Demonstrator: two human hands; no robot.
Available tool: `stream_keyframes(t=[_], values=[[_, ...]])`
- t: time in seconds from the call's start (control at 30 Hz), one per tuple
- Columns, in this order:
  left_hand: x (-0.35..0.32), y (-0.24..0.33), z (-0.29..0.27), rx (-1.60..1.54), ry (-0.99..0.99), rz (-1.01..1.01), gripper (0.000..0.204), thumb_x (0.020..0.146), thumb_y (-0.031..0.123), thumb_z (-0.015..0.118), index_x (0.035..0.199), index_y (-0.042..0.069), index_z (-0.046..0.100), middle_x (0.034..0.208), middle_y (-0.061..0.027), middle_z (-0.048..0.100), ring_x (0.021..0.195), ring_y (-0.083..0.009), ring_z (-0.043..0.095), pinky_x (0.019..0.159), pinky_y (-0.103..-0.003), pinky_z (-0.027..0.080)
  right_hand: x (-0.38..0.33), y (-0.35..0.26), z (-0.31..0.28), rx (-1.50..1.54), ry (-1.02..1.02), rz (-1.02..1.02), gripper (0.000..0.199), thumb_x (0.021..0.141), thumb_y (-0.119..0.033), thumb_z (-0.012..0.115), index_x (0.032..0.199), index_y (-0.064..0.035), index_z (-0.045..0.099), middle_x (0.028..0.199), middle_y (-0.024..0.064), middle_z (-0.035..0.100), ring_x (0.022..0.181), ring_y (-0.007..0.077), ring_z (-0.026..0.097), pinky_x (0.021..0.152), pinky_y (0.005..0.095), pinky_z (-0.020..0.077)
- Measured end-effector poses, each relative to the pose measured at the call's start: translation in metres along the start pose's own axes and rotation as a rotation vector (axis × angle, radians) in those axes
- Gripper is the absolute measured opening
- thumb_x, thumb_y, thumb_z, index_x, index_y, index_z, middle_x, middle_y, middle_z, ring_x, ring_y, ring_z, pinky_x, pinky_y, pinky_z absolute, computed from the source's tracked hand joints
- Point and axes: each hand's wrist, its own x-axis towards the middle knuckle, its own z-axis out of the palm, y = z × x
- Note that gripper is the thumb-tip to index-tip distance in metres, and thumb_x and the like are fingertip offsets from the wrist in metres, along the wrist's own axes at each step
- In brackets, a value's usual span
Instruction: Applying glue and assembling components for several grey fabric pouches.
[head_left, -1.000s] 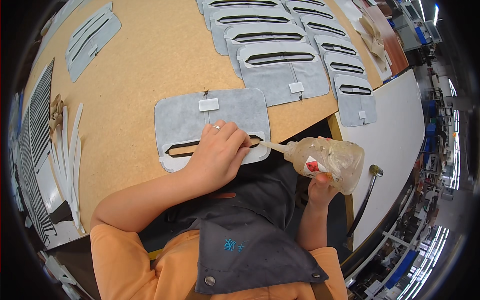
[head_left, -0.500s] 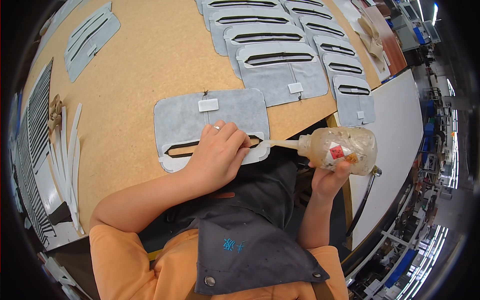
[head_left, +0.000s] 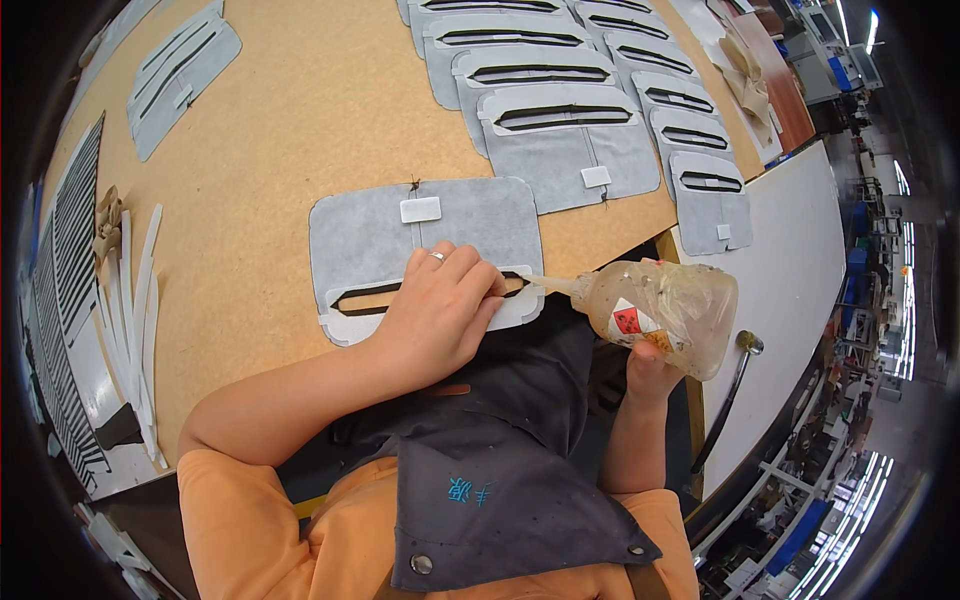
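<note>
In front of me a grey leather-like panel (head_left: 360, 235) lies at the table's near edge. A long slot with black edging runs across a white strip on its near part, and a small white patch (head_left: 420, 210) sits above. My left hand (head_left: 447, 305) rests over the slot, fingers bent and pressed together against the panel at its edging. In my right hand (head_left: 655, 372) is a cloudy, stained squeeze bottle (head_left: 680, 310) with warning labels, gripped from below. Its thin nozzle (head_left: 550, 284) points left, the tip at the slot's right end. What lies under my left palm is hidden.
Overlapping rows of similar slotted panels (head_left: 570, 155) lie at the far right. Another panel (head_left: 182, 80) is at the far left. White strips (head_left: 135, 320) and a black-striped sheet (head_left: 75, 230) lie on the left. Right of the table stands a white surface (head_left: 775, 290).
The bottle has tipped, its base lower and its nozzle now slanting up to the left. My right hand has dropped slightly with it. My left hand stays almost in place on the panel.
</note>
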Motion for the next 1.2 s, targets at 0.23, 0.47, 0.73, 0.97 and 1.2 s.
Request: stream_keyframes(t=[0.23,0.47,0.73,0.97,1.2], values=[[0.0,0.0,0.001,-0.001,0.007,0.004,0.009,0.081,0.004,0.063,0.086,0.006,0.056,0.083,-0.007,0.051,0.081,-0.0249,0.048,0.074,-0.035,0.035,0.004,0.002,-0.001,-0.11,-0.026,-0.046,0.098,0.066,-0.052,0.082,0.135,-0.0047,0.031,0.122,0.012,0.051,0.115,0.0231,0.052,0.094,0.0371,0.0479],[0.009,0.0,-0.022,-0.181,-0.037,-0.13,0.013,0.083,0.006,0.063,0.094,0.004,0.057,0.089,-0.0098,0.054,0.09,-0.0288,0.051,0.084,-0.041,0.037,0.014,-0.005,-0.034,0.054,0.221,-0.073,0.086,0.082,-0.052,0.068,0.14,-0.0009,0.029,0.132,0.02,0.047,0.11,0.0285,0.056,0.093,0.0423,0.0487],[0.057,-0.031,-0.098,0.12,-0.458,-0.563,0.029,0.08,0.016,0.07,0.102,0.003,0.055,0.078,-0.01,0.057,0.074,-0.0215,0.056,0.066,-0.032,0.044,0.049,-0.023,-0.068,1.426,0.157,0.263,0.07,0.089,-0.046,0.061,0.128,0.0063,0.034,0.11,0.0193,0.051,0.046,0.0126,0.044,0.041,0.0247,0.0383],[-0.007,-0.001,-0.123,-0.689,0.105,-0.45,0.022,0.09,0.018,0.064,0.099,0.0,0.055,0.075,-0.0053,0.06,0.07,-0.0136,0.055,0.064,-0.028,0.047,0.048,-0.01,-0.046,1.244,0.054,0.338,0.068,0.09,-0.058,0.054,0.125,-0.0005,0.04,0.101,0.0176,0.055,0.04,0.0127,0.041,0.037,0.022,0.0372],[-0.095,0.018,-0.119,-0.757,-0.596,-0.967,0.027,0.1,0.022,0.049,0.106,-0.003,0.058,0.086,-0.0109,0.069,0.066,-0.0129,0.065,0.058,-0.027,0.049,0.049,-0.001,0.005,0.78,0.274,0.545,0.071,0.084,-0.064,0.057,0.126,-0.0085,0.048,0.102,0.0125,0.063,0.074,0.0161,0.062,0.046,0.025,0.0449]])
